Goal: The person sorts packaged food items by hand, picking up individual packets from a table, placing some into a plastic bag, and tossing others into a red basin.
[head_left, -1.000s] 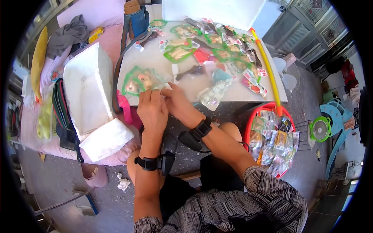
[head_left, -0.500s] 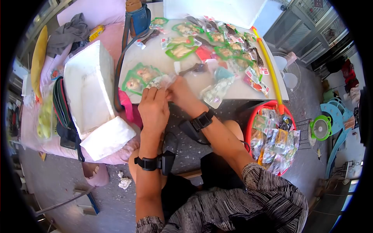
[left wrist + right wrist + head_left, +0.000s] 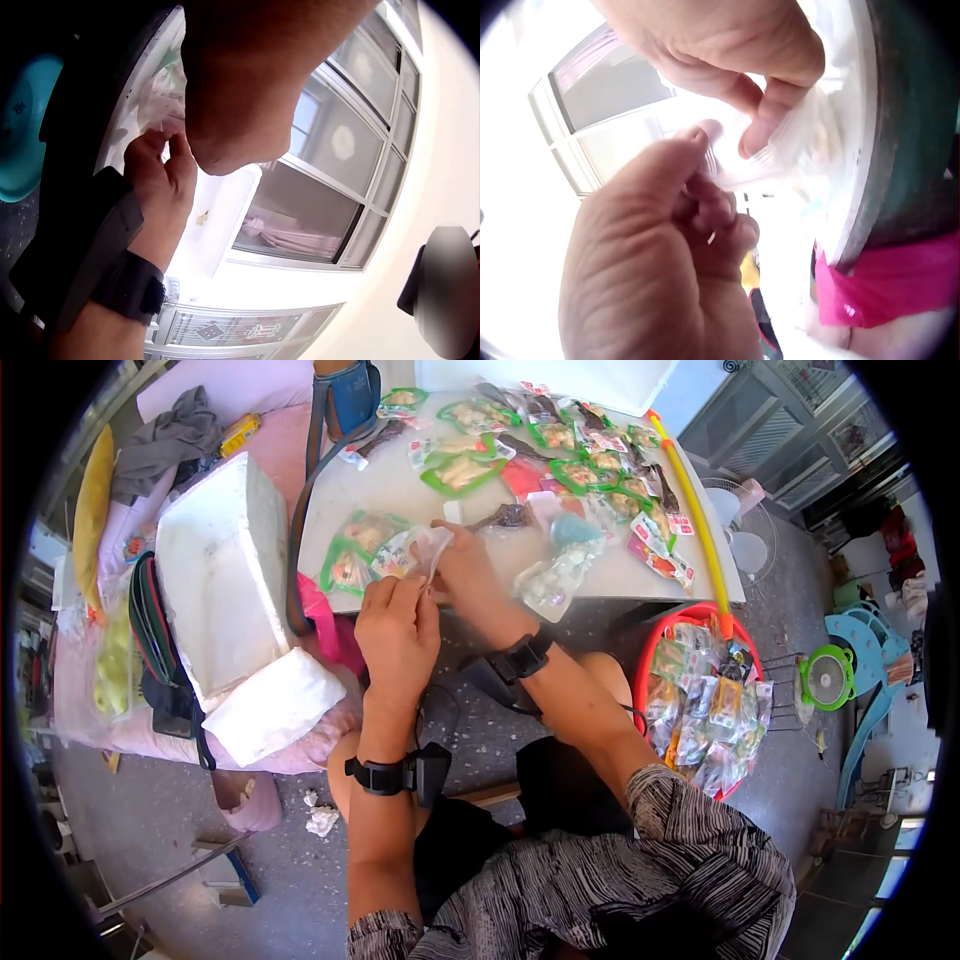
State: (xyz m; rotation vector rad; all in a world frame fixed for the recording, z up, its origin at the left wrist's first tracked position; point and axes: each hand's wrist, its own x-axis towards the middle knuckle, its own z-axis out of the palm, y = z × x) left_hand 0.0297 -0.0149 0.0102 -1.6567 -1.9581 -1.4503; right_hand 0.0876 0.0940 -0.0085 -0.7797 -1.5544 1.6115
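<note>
Over the table's near edge, both hands work at the top of a clear plastic bag [image 3: 432, 548]. My left hand [image 3: 395, 635] pinches the film between thumb and fingers, shown from the palm side in the right wrist view. Just beyond and to its right, my right hand [image 3: 475, 575] holds the bag's edge with thumb and curled fingers. In the right wrist view the film [image 3: 810, 142] looks crinkled beneath the left fingertips. Green-edged packs of pale food [image 3: 352, 565] lie right behind the bag. A dark packet [image 3: 505, 516] rests farther right.
Many green-edged packs [image 3: 465, 468] spread across the white table [image 3: 330, 490]. A clear bag with a blue-green item [image 3: 560, 565] lies near the front edge. A red tub of packets [image 3: 745, 635] stands right, a white foam box [image 3: 215, 580] left. A yellow pole [image 3: 690, 510] leans along the right edge.
My right hand has moved up and away from the left hand, and more of the clear bag's top shows between them. The left fingers have shifted on the film.
</note>
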